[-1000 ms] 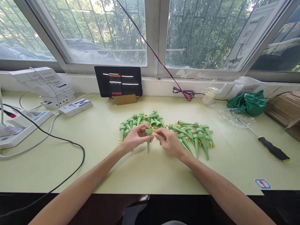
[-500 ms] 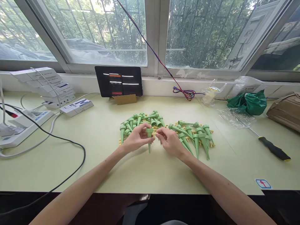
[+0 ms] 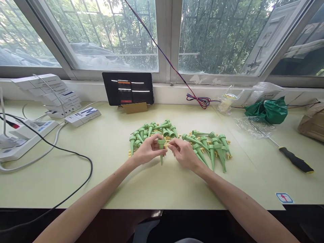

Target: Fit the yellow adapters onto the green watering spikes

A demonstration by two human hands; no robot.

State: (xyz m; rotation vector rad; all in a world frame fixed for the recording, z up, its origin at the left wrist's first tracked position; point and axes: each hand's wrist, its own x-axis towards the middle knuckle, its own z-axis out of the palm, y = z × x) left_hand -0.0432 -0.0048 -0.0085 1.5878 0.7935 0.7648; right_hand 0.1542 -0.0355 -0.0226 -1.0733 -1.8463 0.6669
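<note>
My left hand (image 3: 146, 148) is closed around a green plant-watering spike (image 3: 161, 145), held upright with its cap up and its tip down. A small yellow valve (image 3: 166, 145) sticks out from the spike's side, just below the cap. The fingertips of my right hand (image 3: 184, 153) pinch this valve from the right; how far it sits in the spike cannot be made out. Behind my left hand lies a pile of green spikes (image 3: 151, 128) with yellow valves. Another group of such spikes (image 3: 212, 148) lies beyond and to the right of my right hand.
A tablet (image 3: 128, 88) leans on a cardboard stand at the back. White boxes (image 3: 83, 116) and a power strip (image 3: 30, 138) with cables are at left. On the right lie a screwdriver (image 3: 296, 160), clear plastic, a green bag (image 3: 268, 110) and a brown bag (image 3: 312, 125).
Both hands, the spike and the valve stay almost where they were. The brown bag at the right edge has shifted a little to the right.
</note>
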